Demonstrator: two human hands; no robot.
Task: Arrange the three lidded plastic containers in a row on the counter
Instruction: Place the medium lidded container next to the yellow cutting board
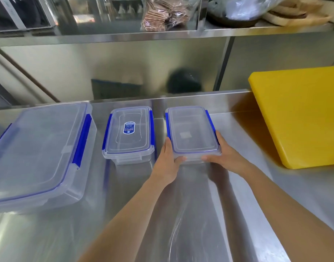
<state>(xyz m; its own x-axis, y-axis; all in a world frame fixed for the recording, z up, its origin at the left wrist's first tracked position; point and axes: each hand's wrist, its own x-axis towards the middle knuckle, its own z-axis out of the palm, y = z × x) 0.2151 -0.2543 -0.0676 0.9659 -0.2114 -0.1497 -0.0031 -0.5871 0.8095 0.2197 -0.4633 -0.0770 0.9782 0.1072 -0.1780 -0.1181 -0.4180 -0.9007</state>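
Note:
Three clear plastic containers with blue clips stand side by side on the steel counter (124, 205). The large container (39, 148) is at the left. A smaller one with a blue label on its lid (128, 133) sits in the middle. The right container (190, 133) is held at its near corners by both hands. My left hand (168, 161) grips its near left corner, thumb on the front edge. My right hand (224, 154) grips its near right corner. All three lids are on.
A thick yellow cutting board (302, 114) lies at the right, close to the right container. A steel backsplash rises behind the counter, with a shelf (162, 35) above holding bagged items and bowls.

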